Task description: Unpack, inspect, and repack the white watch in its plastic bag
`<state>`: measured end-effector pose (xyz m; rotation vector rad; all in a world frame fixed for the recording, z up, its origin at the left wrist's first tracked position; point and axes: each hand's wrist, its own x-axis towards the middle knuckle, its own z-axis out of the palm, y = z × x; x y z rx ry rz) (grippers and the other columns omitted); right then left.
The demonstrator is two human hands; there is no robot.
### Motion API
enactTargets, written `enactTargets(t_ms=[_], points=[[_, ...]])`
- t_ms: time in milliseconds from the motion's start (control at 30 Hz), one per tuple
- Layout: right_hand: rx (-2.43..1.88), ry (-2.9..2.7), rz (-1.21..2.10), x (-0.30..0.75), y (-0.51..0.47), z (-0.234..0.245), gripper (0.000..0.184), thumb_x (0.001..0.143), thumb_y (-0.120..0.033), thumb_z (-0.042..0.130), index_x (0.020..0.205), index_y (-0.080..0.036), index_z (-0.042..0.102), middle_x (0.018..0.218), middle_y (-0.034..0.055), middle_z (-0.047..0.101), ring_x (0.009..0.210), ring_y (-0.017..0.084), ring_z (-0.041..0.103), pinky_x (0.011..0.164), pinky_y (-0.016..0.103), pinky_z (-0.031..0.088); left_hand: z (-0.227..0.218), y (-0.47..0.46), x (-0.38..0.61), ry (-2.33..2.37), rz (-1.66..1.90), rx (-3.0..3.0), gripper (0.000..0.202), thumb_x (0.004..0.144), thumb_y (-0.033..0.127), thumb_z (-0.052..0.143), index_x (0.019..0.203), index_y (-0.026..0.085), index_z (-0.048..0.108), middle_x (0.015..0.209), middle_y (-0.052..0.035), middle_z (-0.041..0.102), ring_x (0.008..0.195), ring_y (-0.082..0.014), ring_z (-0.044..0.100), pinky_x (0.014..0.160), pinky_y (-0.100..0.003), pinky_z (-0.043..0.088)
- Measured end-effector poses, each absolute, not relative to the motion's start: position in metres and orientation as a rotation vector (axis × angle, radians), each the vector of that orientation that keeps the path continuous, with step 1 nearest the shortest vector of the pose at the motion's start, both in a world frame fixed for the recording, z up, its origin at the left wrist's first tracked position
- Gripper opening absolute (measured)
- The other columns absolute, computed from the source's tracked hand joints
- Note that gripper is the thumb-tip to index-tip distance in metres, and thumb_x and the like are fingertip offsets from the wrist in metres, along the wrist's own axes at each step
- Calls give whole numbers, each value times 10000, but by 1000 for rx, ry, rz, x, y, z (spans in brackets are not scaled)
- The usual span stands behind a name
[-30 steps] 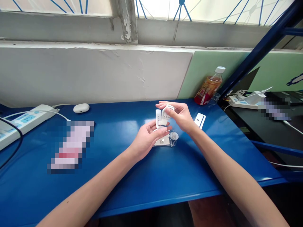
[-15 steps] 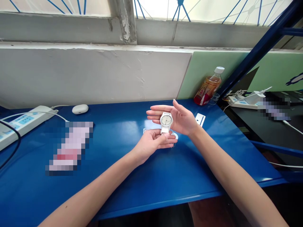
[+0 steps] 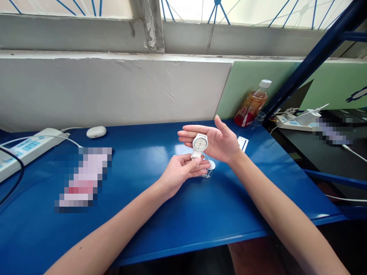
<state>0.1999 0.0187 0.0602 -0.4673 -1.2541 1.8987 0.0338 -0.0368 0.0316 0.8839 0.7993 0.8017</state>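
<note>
A white wristwatch (image 3: 200, 143) with a pale round dial faces up above the desk. My left hand (image 3: 180, 170) pinches the lower part of its strap between thumb and fingers. Behind the watch, my right hand (image 3: 220, 142) is open, palm up, its fingers stretched to the left and thumb raised. The watch lies against or just over those fingers; I cannot tell which. Under my left fingers, a small clear item with a bead chain (image 3: 207, 175) and a white round piece (image 3: 212, 165) show in part on the desk.
The blue desk (image 3: 137, 225) carries a blurred-out phone (image 3: 86, 177), a white power strip (image 3: 31, 147) and a white earbud case (image 3: 96, 132) at left. A drink bottle (image 3: 252, 104) stands at the back right, near a white card (image 3: 243, 143) and a blue metal post (image 3: 309, 61).
The watch has shifted slightly left and tilted, with my left hand moving a little left and down. My right thumb has risen, and more of the bead chain shows.
</note>
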Motion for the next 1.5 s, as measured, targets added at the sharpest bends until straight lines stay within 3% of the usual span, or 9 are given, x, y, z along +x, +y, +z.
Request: enactTargets(t_ms=[367, 533, 633, 733, 900, 1067, 1167, 1333, 1500], points=[[-528, -1240, 1882, 198, 22, 56, 640, 934, -689, 363, 1134, -201, 727, 1263, 94, 711, 1227, 274, 629, 1088, 444, 451, 36, -36, 35, 811, 797, 980, 373, 846, 442, 766, 993, 102, 727, 966, -160, 774, 970, -306, 743, 917, -442, 569], [-745, -1369, 1481, 205, 23, 51, 347, 932, -498, 573, 1101, -239, 728, 1118, 56, 758, 1126, 228, 670, 1033, 397, 485, 38, -28, 23, 1000, 1037, 1258, 281, 830, 415, 758, 921, 149, 745, 932, -108, 771, 900, -294, 746, 872, -400, 555], [-826, -1476, 1180, 216, 14, 45, 303, 958, -458, 557, 1110, -254, 721, 1072, 47, 767, 1095, 224, 682, 1021, 414, 488, 36, -23, 12, 1213, 1211, 1600, 180, 847, 346, 722, 945, 201, 763, 948, -59, 767, 968, -278, 708, 918, -355, 497], [-928, -1561, 903, 224, 1, 38, 292, 980, -436, 528, 1132, -272, 715, 987, 33, 784, 1029, 231, 705, 1095, 490, 414, 30, -21, 7, 1294, 1217, 1877, 214, 869, 281, 664, 1053, 233, 762, 1026, -53, 764, 1014, -289, 691, 979, -387, 462], [-962, -1787, 683, 224, -11, 32, 257, 950, -424, 581, 1122, -313, 736, 906, -14, 789, 938, 224, 731, 1210, 541, 229, 21, -23, 12, 1170, 1201, 2079, 283, 834, 193, 651, 1091, 247, 754, 1208, -76, 726, 1319, -328, 544, 1173, -498, 274], [-1023, -1931, 645, 228, -10, 34, 148, 896, -389, 660, 914, -310, 784, 852, -21, 791, 749, 212, 721, 1177, 593, 263, 17, -25, 15, 1192, 1169, 2140, 302, 880, 185, 604, 1140, 258, 738, 1219, -71, 723, 1331, -320, 536, 1190, -521, 236], [-1064, -1985, 730, 232, -10, 35, 162, 893, -391, 665, 936, -300, 791, 831, -20, 789, 749, 211, 714, 1162, 593, 290, 15, -25, 14, 1179, 1191, 2149, 317, 897, 180, 584, 1169, 251, 730, 1253, -75, 706, 1325, -311, 544, 1192, -506, 235], [-1085, -1889, 864, 232, -10, 36, 227, 878, -414, 676, 1008, -270, 793, 998, 25, 791, 918, 249, 712, 1052, 487, 437, 12, -25, 15, 1117, 1143, 2178, 330, 922, 182, 559, 1207, 243, 713, 1295, -84, 682, 1326, -294, 543, 1185, -479, 259], [-1131, -1830, 866, 237, -7, 38, 178, 869, -310, 636, 934, -222, 777, 956, 40, 778, 909, 248, 697, 831, 374, 511, 13, -24, 12, 1040, 980, 2258, 434, 885, 275, 663, 1315, 218, 640, 1351, -127, 638, 1308, -329, 541, 1136, -484, 334]])
